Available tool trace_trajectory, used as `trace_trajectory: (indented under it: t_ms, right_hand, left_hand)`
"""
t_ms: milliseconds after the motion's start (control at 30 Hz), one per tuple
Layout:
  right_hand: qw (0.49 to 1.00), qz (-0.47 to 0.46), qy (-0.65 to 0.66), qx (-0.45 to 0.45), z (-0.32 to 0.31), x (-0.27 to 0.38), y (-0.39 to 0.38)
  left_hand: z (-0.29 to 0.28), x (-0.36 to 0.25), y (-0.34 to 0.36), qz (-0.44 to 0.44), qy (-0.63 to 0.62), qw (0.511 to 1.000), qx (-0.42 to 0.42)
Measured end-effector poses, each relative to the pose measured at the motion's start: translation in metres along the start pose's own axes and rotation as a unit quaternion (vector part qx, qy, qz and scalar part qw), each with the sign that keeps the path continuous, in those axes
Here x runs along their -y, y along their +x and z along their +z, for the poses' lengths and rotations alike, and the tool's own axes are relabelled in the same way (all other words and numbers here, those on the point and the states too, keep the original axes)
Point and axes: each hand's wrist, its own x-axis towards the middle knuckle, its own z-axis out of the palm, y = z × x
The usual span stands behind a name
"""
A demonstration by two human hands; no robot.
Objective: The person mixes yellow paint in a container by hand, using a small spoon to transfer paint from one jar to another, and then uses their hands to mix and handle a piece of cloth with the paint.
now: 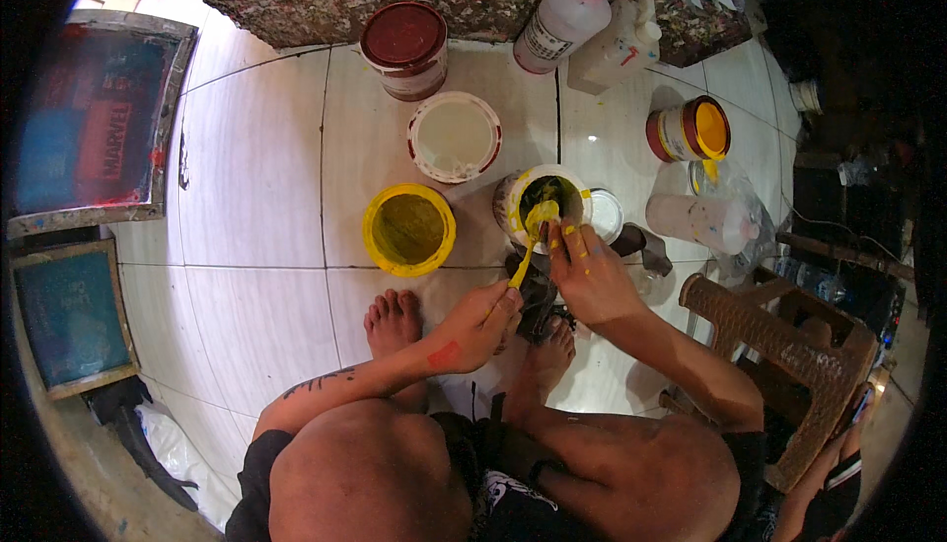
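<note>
My left hand is closed round the lower end of a yellow paint-coated spoon. The spoon's broad head lies over the mouth of a white paint can, whose inside is dark and streaked with yellow. At that head, my right hand has its fingers bent and pressed together, with yellow smears on them; the thumb side is partly hidden. Left of the can sits a yellow-rimmed tub with a dull yellow inside. Behind it lies a round pale lid with red marks on its edge.
A red-lidded tub and two plastic bottles stand farther back. To the right are a yellow paint can, a bottle lying down and a brown stool. Framed screens lean at the left. My bare feet flank the work.
</note>
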Motion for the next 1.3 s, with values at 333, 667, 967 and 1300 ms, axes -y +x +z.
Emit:
trace_trajectory:
  t_ms: [333, 667, 967, 1300]
  right_hand:
    - [1.000, -0.005, -0.027, -0.004, -0.008, 0.012, -0.007]
    - [0.996, 0.083, 0.005, -0.023, 0.008, -0.003, -0.001]
    - [0.995, 0.087, 0.034, -0.029, 0.012, 0.023, -0.010]
    - [0.993, 0.104, 0.042, -0.037, 0.016, 0.020, -0.008]
  left_hand:
    - [-0.002, -0.007, 0.000, 0.035, 0.121, 0.992, -0.017]
    - [-0.003, -0.007, 0.004, 0.109, 0.328, 0.938, -0.027]
    - [0.000, -0.022, -0.004, 0.100, 0.340, 0.934, -0.055]
    - [-0.003, -0.011, -0.003, 0.135, 0.303, 0.942, -0.056]
